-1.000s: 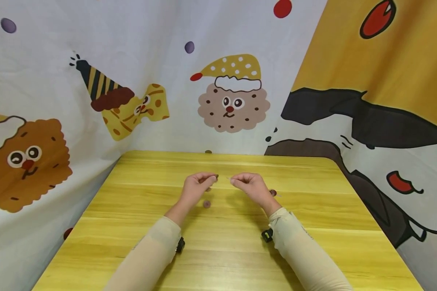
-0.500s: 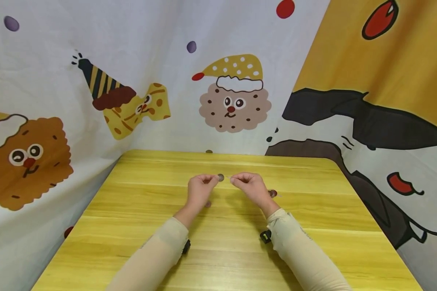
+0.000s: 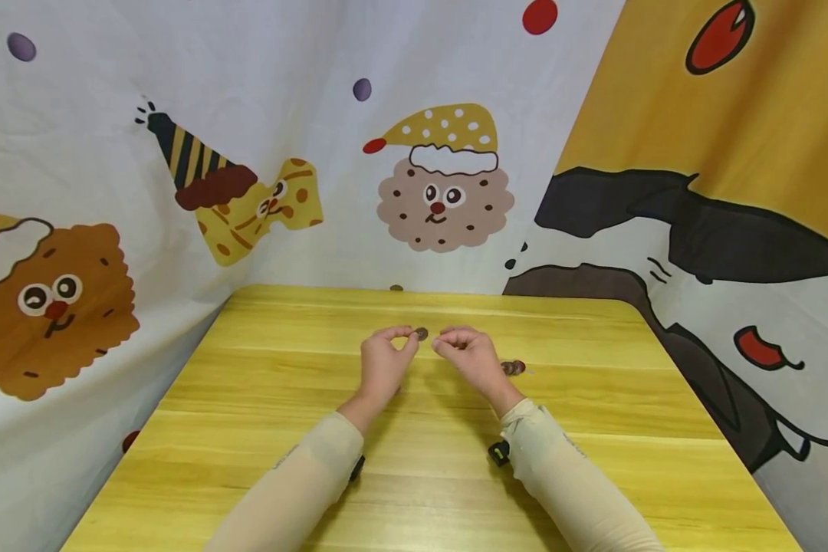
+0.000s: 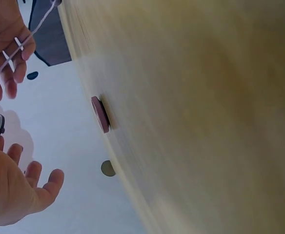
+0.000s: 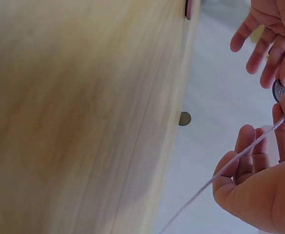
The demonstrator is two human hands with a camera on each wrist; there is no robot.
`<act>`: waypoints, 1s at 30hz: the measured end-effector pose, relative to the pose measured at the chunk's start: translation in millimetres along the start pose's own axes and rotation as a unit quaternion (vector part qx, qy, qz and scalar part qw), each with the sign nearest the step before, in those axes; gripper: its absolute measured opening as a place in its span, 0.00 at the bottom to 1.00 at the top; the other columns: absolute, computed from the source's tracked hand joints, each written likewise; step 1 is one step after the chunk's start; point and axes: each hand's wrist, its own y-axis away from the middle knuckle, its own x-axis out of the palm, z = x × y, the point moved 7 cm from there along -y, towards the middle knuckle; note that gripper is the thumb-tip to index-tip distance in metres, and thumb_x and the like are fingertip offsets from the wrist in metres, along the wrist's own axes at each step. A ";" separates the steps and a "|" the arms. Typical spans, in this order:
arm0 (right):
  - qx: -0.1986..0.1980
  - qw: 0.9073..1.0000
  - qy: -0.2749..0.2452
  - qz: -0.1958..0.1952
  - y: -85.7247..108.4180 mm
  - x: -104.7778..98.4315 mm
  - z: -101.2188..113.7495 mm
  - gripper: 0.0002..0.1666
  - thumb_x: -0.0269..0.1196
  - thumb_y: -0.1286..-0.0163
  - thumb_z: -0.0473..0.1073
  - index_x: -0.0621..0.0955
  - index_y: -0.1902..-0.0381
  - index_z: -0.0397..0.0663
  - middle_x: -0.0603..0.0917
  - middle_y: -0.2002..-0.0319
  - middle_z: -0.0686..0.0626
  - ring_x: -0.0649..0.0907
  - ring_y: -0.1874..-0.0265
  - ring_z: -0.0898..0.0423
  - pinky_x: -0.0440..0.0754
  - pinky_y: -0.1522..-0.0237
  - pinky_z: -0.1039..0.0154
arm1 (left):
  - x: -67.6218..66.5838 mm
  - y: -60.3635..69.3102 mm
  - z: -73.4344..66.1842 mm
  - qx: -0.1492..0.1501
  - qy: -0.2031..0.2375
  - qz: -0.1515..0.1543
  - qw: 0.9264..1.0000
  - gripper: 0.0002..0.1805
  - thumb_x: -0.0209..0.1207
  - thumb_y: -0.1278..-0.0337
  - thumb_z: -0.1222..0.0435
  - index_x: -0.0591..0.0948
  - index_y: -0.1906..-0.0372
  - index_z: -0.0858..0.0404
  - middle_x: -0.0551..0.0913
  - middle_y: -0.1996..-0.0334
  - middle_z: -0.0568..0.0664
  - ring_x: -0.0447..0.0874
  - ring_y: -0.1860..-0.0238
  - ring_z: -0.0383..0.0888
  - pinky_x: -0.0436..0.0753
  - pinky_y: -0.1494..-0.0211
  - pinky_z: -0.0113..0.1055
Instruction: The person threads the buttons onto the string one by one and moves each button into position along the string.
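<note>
My left hand (image 3: pixel 385 366) pinches a dark round button (image 3: pixel 422 333) by its edge, between thumb and forefinger. Small holes show in the button's face (image 5: pixel 280 90) in the right wrist view. Just to its right, my right hand (image 3: pixel 471 357) pinches a pale cord (image 5: pixel 220 174) between thumb and forefinger, near its end. A thin pale tip reaches from those fingers toward the button in the left wrist view; whether it passes through a hole I cannot tell. The cord trails across the right palm and down toward the table.
Beside my right wrist, several dark and reddish buttons (image 3: pixel 513 367) lie together on the wooden table (image 3: pixel 414 475), a bit of cord showing past them. A reddish button (image 4: pixel 100 114) lies flat near my left hand. A patterned curtain (image 3: pixel 303 92) hangs behind.
My left hand has moved right, closer to the right hand, and its button has turned its face into view. The right hand has shifted slightly left, uncovering more of the buttons beside its wrist.
</note>
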 end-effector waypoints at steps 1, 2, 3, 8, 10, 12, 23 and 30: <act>0.002 1.000 0.000 0.000 -0.2 0.5 -0.2 0.11 0.72 0.27 0.49 0.94 0.59 0.48 0.86 0.38 0.40 0.83 0.38 0.46 0.85 0.48 0.60 | -0.3 -0.3 -1.9 0.011 -0.005 -0.004 1.000 0.06 0.70 0.33 0.65 0.93 0.58 0.63 0.94 0.54 0.58 0.62 0.91 0.35 0.61 0.87 0.23; 0.004 1.000 0.001 0.001 -0.3 0.8 -0.2 0.11 0.72 0.27 0.49 0.94 0.59 0.48 0.86 0.38 0.40 0.83 0.37 0.46 0.85 0.48 0.59 | -0.5 -0.6 -3.2 0.021 -0.010 -0.007 1.000 0.06 0.70 0.34 0.66 0.93 0.58 0.63 0.94 0.52 0.58 0.66 0.88 0.37 0.62 0.86 0.23; 0.005 1.000 0.000 0.001 -0.3 1.0 -0.2 0.11 0.72 0.27 0.49 0.94 0.59 0.48 0.86 0.38 0.40 0.83 0.37 0.46 0.85 0.47 0.58 | -0.5 -0.6 -4.2 0.029 -0.013 -0.010 0.999 0.05 0.70 0.34 0.66 0.93 0.59 0.63 0.93 0.51 0.58 0.73 0.84 0.40 0.65 0.85 0.24; 0.019 1.000 -0.015 0.001 -0.1 2.3 -1.1 0.12 0.73 0.27 0.50 0.94 0.58 0.48 0.86 0.38 0.43 0.83 0.36 0.46 0.86 0.41 0.53 | 0.1 -0.6 -7.9 0.062 -0.038 -0.020 0.997 0.04 0.71 0.36 0.67 0.93 0.61 0.63 0.94 0.53 0.56 0.92 0.50 0.54 0.89 0.61 0.35; 0.030 0.999 -0.025 0.000 -0.1 2.9 -2.4 0.12 0.73 0.28 0.50 0.93 0.58 0.47 0.86 0.37 0.42 0.83 0.35 0.47 0.85 0.38 0.50 | 0.5 -0.1 -9.0 0.069 -0.043 -0.021 0.996 0.04 0.72 0.37 0.66 0.93 0.61 0.63 0.94 0.53 0.55 0.92 0.45 0.56 0.91 0.46 0.43; 0.039 0.999 -0.032 -0.001 0.0 3.7 -3.5 0.12 0.73 0.28 0.50 0.93 0.58 0.47 0.86 0.36 0.41 0.83 0.35 0.46 0.84 0.35 0.47 | 1.0 0.4 -10.1 0.075 -0.049 -0.021 0.996 0.04 0.72 0.37 0.66 0.93 0.61 0.63 0.94 0.54 0.55 0.92 0.45 0.57 0.89 0.38 0.48; 0.063 0.997 -0.052 -0.007 -0.3 8.2 -7.8 0.15 0.72 0.27 0.50 0.92 0.57 0.42 0.86 0.36 0.41 0.82 0.34 0.46 0.80 0.30 0.44 | 2.5 2.3 -15.0 0.110 -0.069 -0.027 0.991 0.04 0.73 0.38 0.68 0.93 0.61 0.65 0.94 0.55 0.56 0.91 0.46 0.57 0.88 0.37 0.50; 0.072 0.996 -0.059 -0.007 0.5 9.1 -8.4 0.14 0.72 0.27 0.49 0.92 0.57 0.44 0.88 0.39 0.46 0.83 0.35 0.47 0.81 0.30 0.45 | 4.1 3.6 -18.2 0.130 -0.090 -0.024 0.987 0.04 0.73 0.38 0.68 0.93 0.61 0.65 0.94 0.55 0.56 0.91 0.46 0.57 0.88 0.36 0.49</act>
